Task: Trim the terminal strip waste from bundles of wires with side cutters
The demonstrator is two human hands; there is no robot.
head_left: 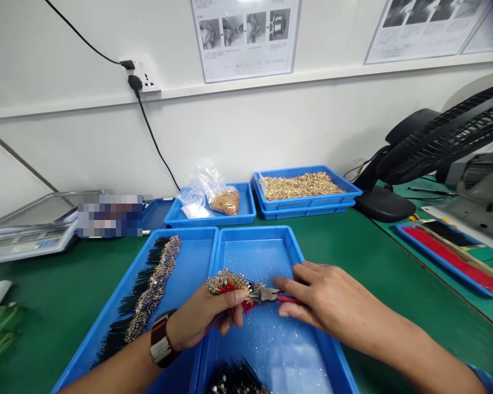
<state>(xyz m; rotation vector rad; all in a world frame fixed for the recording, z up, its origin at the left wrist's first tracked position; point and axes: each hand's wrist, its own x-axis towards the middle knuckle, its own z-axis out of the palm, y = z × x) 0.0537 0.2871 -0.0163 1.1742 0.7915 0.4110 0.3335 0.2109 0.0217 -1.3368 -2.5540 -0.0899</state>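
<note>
My left hand [193, 320] is closed around a bundle of thin pieces [228, 282] with shiny metal tips and red strands; their exact kind I cannot tell. Red-handled pliers [267, 295] are gripped in my right hand [332, 295], with the jaws at the bundle beside my left thumb. Both hands are over a blue tray [279, 355] speckled with tiny glittering bits. Dark pieces with metal tips [238, 378] lie at its near end. Along the adjoining left tray [193, 257] runs a long row of similar metal-tipped dark strands [154, 290].
Behind stand a blue tray [242, 220] with plastic bags and stacked trays [308, 203] of small gold-coloured parts [304, 186]. A digital scale [33, 243] is at left. To the right are a black fan [447, 137] and a tray of red, black and green strips [460, 257].
</note>
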